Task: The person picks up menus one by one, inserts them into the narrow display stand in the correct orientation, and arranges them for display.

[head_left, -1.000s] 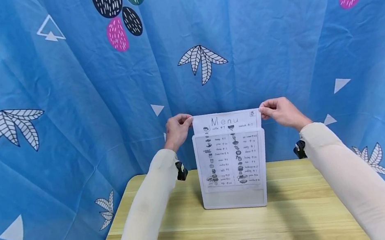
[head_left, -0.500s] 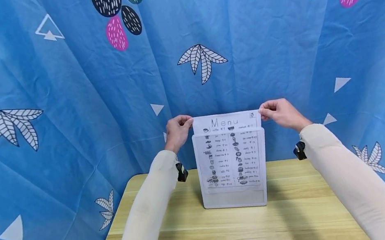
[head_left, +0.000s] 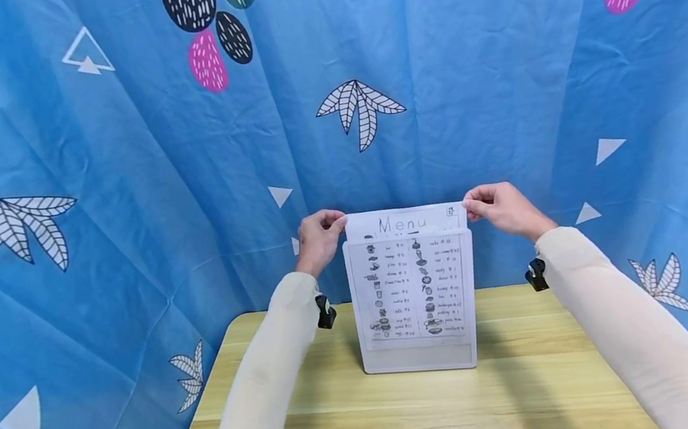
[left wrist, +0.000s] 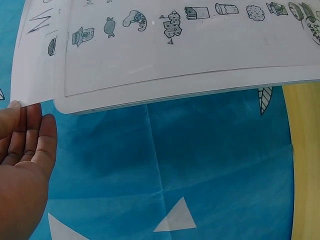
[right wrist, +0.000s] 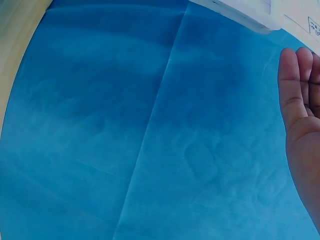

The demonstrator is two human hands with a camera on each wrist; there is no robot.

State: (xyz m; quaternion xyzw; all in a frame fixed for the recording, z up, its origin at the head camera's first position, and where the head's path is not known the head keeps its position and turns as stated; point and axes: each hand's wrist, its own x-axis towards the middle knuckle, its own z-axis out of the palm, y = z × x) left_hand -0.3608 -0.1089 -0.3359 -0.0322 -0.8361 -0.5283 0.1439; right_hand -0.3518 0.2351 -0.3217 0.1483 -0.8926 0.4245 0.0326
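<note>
A handwritten menu sheet point(head_left: 403, 222) with small drawings stands partly inside an upright clear display holder point(head_left: 420, 356) with a white frame. Its top strip, with the word "Menu", sticks out above the holder's top edge. My left hand point(head_left: 319, 239) pinches the sheet's upper left corner between thumb and fingers. At the upper right corner, my right hand point(head_left: 505, 208) pinches the paper likewise. In the left wrist view the paper's corner lies at the left thumb and fingertips, just past the holder's rounded corner. The right wrist view cuts off the right thumb.
The holder stands on a light wooden table point(head_left: 441, 415) near its back edge. Behind and to the sides hangs a blue patterned curtain point(head_left: 464, 78), close behind both hands.
Both hands have moved down slightly, and the menu sheet has slid lower into the holder. Less of it shows above the top edge. The holder has stayed in place.
</note>
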